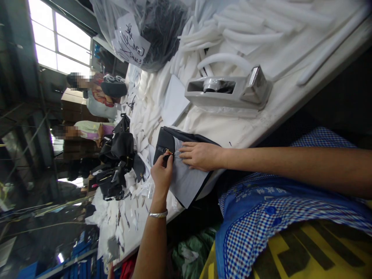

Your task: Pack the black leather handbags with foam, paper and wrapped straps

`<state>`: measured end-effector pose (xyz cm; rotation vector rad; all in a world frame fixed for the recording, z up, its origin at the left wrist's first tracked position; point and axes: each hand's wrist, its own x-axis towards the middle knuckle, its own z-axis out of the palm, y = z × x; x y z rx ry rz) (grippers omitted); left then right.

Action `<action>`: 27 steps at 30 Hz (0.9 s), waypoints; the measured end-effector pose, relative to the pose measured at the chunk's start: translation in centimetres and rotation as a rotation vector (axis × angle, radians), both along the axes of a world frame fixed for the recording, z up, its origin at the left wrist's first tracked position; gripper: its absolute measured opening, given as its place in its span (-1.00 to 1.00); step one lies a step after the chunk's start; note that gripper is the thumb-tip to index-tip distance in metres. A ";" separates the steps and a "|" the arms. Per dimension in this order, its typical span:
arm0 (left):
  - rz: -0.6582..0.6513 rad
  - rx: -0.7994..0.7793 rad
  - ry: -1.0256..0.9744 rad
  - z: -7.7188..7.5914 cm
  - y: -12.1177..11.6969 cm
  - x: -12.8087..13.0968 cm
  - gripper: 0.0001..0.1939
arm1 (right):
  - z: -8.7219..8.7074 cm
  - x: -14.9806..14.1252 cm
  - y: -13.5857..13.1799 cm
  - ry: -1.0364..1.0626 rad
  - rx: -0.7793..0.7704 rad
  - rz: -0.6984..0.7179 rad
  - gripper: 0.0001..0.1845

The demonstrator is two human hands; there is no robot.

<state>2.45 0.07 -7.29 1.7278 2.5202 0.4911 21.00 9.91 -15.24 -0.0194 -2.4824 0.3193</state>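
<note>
A black bag (163, 140) with gold-coloured hardware lies on the white-covered table, and a pale grey sheet (187, 186) covers much of it. My left hand (162, 170), a silver bracelet at the wrist, pinches a small black strap (165, 159) beside the gold hardware. Flat on the grey sheet, fingers stretched out, rests my right hand (200, 155). The fingertips of both hands are close together but apart. The bag's underside is hidden.
A grey tape dispenser (223, 91) stands beyond the bag. White foam strips (255, 35) and a plastic bag (157, 31) of dark material cover the table's far part. Several black bags (119, 151) are heaped near two people (87, 130). The table edge (290, 108) runs near my body.
</note>
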 end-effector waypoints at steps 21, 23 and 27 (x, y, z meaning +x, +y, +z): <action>-0.112 0.195 -0.077 0.8 -1.0 -0.1 -0.80 | 0.9 0.4 0.1 0.017 0.077 0.003 -0.80; -0.099 0.207 -0.114 1.0 -1.1 -0.3 -0.78 | 0.9 0.5 0.1 0.009 0.081 0.001 -0.81; -0.081 0.178 -0.035 -0.1 -1.2 -0.3 -0.72 | 0.9 0.3 0.1 0.013 0.073 0.005 -0.81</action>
